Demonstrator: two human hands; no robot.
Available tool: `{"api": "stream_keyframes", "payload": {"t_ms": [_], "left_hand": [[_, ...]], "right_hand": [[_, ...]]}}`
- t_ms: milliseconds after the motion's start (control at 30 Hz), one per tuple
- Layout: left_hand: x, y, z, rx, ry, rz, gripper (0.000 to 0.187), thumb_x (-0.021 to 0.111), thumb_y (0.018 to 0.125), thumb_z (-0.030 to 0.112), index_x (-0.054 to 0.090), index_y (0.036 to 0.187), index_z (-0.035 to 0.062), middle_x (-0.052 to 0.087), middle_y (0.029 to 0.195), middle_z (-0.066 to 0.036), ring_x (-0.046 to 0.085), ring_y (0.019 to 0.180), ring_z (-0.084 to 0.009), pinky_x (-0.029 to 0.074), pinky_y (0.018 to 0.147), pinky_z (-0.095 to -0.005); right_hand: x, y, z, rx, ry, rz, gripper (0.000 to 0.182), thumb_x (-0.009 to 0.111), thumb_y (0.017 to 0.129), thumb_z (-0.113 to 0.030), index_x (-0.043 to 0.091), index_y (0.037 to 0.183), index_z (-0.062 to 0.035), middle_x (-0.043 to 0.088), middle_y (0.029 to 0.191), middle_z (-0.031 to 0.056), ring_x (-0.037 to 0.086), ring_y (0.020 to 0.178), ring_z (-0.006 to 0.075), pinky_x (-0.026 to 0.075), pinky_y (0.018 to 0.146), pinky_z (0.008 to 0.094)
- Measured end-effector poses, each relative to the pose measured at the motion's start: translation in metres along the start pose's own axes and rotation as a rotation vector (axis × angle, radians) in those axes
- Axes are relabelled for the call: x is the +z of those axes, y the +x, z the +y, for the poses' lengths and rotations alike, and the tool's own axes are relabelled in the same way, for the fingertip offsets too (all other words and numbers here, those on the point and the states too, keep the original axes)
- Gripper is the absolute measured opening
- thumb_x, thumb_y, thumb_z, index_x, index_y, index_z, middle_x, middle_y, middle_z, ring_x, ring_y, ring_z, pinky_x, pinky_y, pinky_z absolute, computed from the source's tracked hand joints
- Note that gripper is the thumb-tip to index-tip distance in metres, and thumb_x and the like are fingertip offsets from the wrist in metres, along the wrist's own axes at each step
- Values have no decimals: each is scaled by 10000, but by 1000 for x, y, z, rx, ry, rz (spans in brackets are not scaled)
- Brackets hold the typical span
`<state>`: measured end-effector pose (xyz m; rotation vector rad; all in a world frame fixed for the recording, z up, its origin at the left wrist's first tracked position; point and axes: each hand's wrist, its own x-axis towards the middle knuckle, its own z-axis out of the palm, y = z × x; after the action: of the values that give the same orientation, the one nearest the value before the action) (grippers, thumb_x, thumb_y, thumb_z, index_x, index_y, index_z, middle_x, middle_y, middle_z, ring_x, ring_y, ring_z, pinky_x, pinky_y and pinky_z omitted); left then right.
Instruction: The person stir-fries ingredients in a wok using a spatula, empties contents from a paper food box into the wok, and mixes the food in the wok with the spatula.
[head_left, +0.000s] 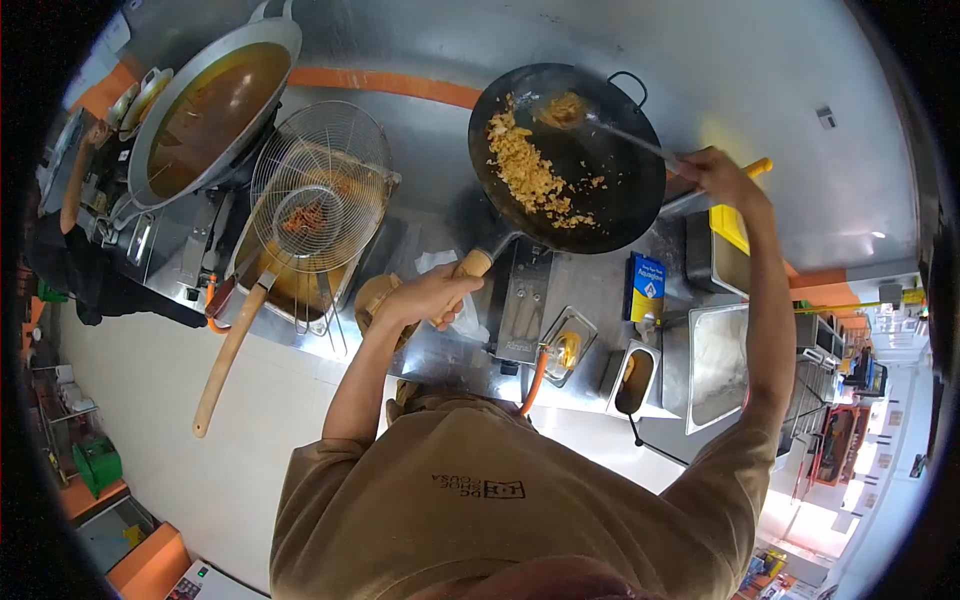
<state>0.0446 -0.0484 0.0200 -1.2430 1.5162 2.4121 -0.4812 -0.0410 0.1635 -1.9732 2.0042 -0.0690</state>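
Observation:
My left hand (435, 297) is wrapped round the wooden handle (474, 264) of a large black wok (620, 205). Crumbly golden-brown food (525, 170) lies along the left side of the wok's inside. In my right hand (718, 178) is the handle of a long metal ladle (635, 137), whose bowl is over the upper part of the wok with some brown food in or under it. The wok sits above a small stove (525, 300) on the steel counter.
A wire strainer (320, 180) with a wooden handle rests over a tray left of the wok. Beyond it stands a huge pan of brown liquid (215, 115). Metal containers (718, 365) and a blue packet (647, 288) are at right. Another person's arm (75, 185) shows far left.

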Motion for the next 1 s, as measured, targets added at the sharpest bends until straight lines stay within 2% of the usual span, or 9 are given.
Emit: {"api": "stream_keyframes", "payload": {"t_ms": [233, 300, 333, 467, 700, 733, 767, 833, 1000], "left_hand": [[3, 4, -6, 17, -32, -7, 419, 653, 953, 380, 498, 1168, 55, 506, 675, -17, 493, 501, -109, 419, 422, -296], [-1, 5, -4, 9, -20, -6, 427, 654, 952, 382, 500, 1181, 57, 508, 672, -16, 495, 501, -110, 419, 421, -298], [-1, 6, -4, 8, -20, 4, 431, 654, 953, 380, 501, 1196, 59, 508, 668, -14, 495, 495, -109, 418, 419, -299], [9, 11, -12, 16, -71, -21, 426, 648, 963, 367, 502, 1229, 67, 510, 661, -7, 495, 478, -108, 412, 406, -295], [14, 9, -17, 36, -100, -26, 340, 650, 988, 339, 485, 1139, 82, 513, 668, -6, 482, 468, -100, 387, 390, -284], [15, 10, -15, 31, -94, -17, 360, 646, 981, 343, 494, 1170, 77, 516, 668, -6, 496, 476, -101, 392, 390, -278], [17, 12, -14, 25, -88, -8, 383, 642, 974, 348, 503, 1201, 72, 519, 668, -6, 511, 484, -102, 398, 391, -273], [19, 11, -13, 38, -80, -12, 377, 639, 977, 347, 502, 1195, 73, 519, 668, -6, 511, 484, -102, 400, 393, -272], [20, 9, -12, 47, -109, -3, 365, 629, 987, 352, 502, 1187, 74, 518, 665, -6, 512, 483, -102, 407, 402, -269]], "right_hand": [[38, -53, -119, 422, 241, -258, 321, 603, 985, -305, 731, 1127, -47, 644, 717, 78, 607, 591, 206, 497, 561, 349], [11, -74, -142, 313, 48, -265, 315, 586, 983, -284, 724, 1109, -31, 703, 787, 144, 685, 726, 293, 535, 721, 384], [29, -74, -115, -401, -275, -173, 311, 569, 981, -262, 718, 1077, -7, 718, 968, 209, 692, 936, 359, 518, 868, 410], [63, -68, -149, 399, 45, -257, 273, 600, 932, -231, 726, 1079, -39, 661, 1214, 201, 635, 1077, 361, 525, 935, 407], [46, -85, -141, 339, -122, -465, 337, 582, 985, -301, 720, 1082, -9, 689, 844, 158, 684, 696, 261, 541, 667, 370], [139, -69, -33, -372, -138, 100, 372, 574, 982, -333, 719, 1025, 7, 673, 781, 165, 680, 678, 249, 539, 637, 367], [133, -75, -47, -357, -140, 105, 372, 574, 982, -333, 719, 1025, 7, 673, 781, 165, 680, 678, 249, 539, 637, 367], [86, -76, -125, 142, 29, 44, 392, 539, 961, -331, 704, 1043, 15, 701, 913, 244, 683, 906, 420, 540, 825, 480], [-6, -102, -152, 737, 8, -481, 290, 622, 964, -296, 711, 950, -20, 651, 720, 135, 646, 642, 318, 554, 649, 390]]}}
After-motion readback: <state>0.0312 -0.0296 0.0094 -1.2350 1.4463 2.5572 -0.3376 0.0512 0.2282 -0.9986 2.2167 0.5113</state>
